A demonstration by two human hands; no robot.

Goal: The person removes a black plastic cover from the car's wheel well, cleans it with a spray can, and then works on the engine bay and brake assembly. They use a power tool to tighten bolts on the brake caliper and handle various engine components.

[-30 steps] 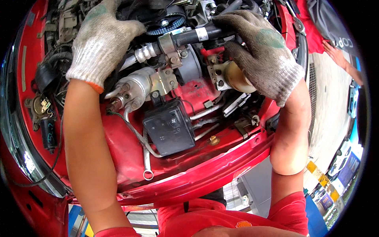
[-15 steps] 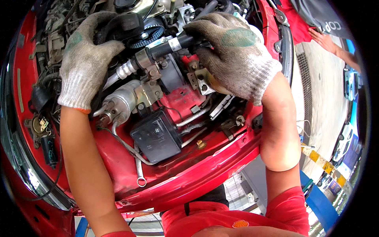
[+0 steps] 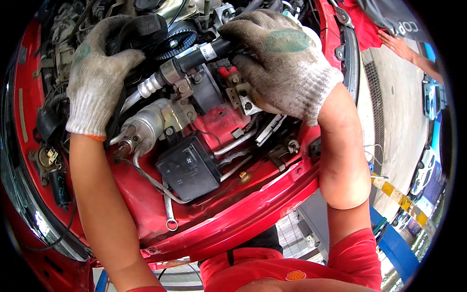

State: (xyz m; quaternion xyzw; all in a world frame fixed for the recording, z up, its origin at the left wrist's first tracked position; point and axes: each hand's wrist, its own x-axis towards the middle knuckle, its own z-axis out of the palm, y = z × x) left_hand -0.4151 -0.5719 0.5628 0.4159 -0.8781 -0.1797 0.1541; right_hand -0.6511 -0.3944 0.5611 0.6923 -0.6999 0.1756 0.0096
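Both my hands wear off-white knitted work gloves and reach into a car's engine bay. My left hand (image 3: 97,73) curls its fingers and thumb around a black plastic cover (image 3: 145,30). Just right of that cover is a toothed timing belt (image 3: 184,45), blue-edged, looped on its pulley. A thick black hose (image 3: 197,59) with a white label runs up from a silver metal pipe fitting (image 3: 148,86). My right hand (image 3: 282,58) is closed over the hose's upper end, thumb below and fingers above; its fingertips and the hose end are partly hidden.
A silver cylinder (image 3: 143,121) and a black box (image 3: 188,168) lie nearer me. Beside the box, a ring spanner (image 3: 170,214) rests on the red front panel (image 3: 228,211). At upper right another person's hand (image 3: 396,46) shows by a dark cover (image 3: 389,17).
The view has shifted slightly, so the engine bay sits a little farther left. Both hands keep nearly the same places and grips.
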